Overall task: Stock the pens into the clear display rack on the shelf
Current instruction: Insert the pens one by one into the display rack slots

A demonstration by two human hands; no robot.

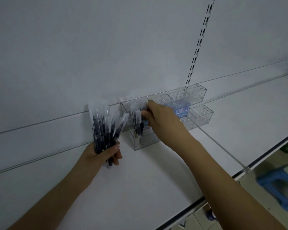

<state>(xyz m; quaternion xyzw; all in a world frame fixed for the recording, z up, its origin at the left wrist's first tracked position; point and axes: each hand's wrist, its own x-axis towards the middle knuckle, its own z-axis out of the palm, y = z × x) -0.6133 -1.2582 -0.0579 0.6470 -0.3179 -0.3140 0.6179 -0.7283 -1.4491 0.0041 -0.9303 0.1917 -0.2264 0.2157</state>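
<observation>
Right hand pinches upright pen directly over rack, frame centre; left hand grips pen bundle just left

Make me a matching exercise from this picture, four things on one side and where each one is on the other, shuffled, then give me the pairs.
Things
1. bundle of pens
2. clear display rack
3. blue stool
4. single pen

Places
A. on the floor, below the shelf edge
B. gripped in the left hand
C. on the shelf, against the back panel
D. pinched by the right hand over the rack's front tier

Pairs: 1-B, 2-C, 3-A, 4-D
</observation>
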